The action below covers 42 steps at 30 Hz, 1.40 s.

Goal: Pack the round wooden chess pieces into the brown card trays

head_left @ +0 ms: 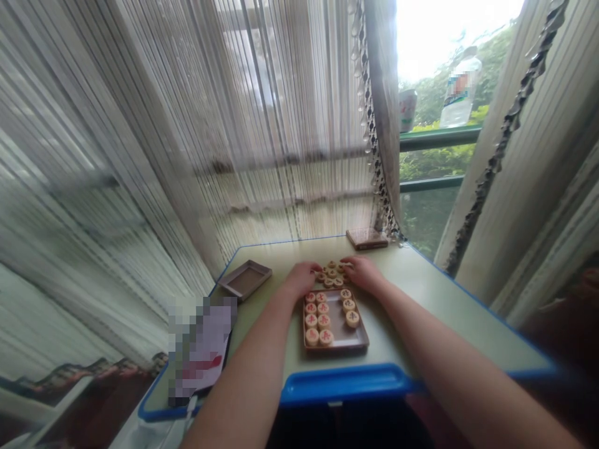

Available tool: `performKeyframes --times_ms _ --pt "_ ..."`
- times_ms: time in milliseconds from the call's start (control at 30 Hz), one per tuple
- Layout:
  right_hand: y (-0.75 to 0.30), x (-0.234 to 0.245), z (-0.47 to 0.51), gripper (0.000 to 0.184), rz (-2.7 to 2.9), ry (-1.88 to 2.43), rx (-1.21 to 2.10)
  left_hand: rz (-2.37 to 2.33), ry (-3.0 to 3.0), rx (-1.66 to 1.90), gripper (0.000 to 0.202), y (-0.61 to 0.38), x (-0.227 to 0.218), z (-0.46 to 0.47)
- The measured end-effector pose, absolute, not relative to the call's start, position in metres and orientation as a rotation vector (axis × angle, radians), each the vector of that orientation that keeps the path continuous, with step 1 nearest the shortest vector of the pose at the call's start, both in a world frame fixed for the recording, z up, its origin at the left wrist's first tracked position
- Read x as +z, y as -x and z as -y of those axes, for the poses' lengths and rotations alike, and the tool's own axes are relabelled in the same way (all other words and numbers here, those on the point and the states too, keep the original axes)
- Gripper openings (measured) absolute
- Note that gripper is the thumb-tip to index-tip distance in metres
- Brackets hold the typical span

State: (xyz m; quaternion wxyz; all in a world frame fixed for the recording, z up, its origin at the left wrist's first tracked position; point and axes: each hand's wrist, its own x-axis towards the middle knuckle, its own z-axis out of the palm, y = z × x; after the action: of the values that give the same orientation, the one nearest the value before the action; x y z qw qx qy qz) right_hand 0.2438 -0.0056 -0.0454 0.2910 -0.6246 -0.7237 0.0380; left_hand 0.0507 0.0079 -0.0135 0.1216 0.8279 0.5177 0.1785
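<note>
A shallow brown tray (359, 342) lies on the pale green table (421, 318) in front of me, with several round wooden game discs (322, 313) marked in red set in rows inside it. Just beyond the tray a loose pile of discs (331, 274) rests on the table. My left hand (302, 279) sits at the pile's left side, fingers curled against the discs. My right hand (362, 272) cups the pile's right side, fingers bent over the discs. Whether either hand grips a disc is hidden.
An empty brown tray lid (246, 279) lies at the left. A flat brown box (367, 237) sits at the far edge by the beaded curtain (379, 156). A blurred white paper (201, 349) covers the near left corner. A bottle (461, 90) stands on the window rail.
</note>
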Motion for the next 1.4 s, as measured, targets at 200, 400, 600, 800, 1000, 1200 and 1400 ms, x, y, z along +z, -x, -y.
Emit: performKeyframes --times_ms 200,400,600,800,1000,1200,1400 --pt "-0.243 -0.046 0.003 0.026 1.939 1.687 0.133 -1.447 -2.437 0.519 0.036 -0.054 -0.016 -0.01" --pt "-0.242 -0.044 0.01 0.025 1.833 1.685 0.159 -1.439 -2.436 0.532 0.037 -0.055 -0.016 -0.006" --pt "-0.25 -0.044 0.017 0.027 1.72 1.735 0.172 -1.415 -2.432 0.578 0.036 -0.054 -0.014 -0.001" --pt "-0.254 -0.041 0.023 0.026 1.687 1.78 0.127 -1.453 -2.34 0.604 0.034 -0.053 -0.013 0.005" --pt "-0.249 -0.038 0.027 0.024 1.736 1.766 0.165 -1.418 -2.296 0.607 0.035 -0.055 -0.014 0.004" --pt "-0.259 -0.038 0.025 0.03 1.639 1.863 0.189 -1.37 -2.252 0.627 0.036 -0.057 -0.018 -0.001" --pt "-0.259 -0.029 0.038 0.028 1.681 1.889 0.285 -1.321 -2.321 0.631 0.033 -0.058 -0.016 0.004"
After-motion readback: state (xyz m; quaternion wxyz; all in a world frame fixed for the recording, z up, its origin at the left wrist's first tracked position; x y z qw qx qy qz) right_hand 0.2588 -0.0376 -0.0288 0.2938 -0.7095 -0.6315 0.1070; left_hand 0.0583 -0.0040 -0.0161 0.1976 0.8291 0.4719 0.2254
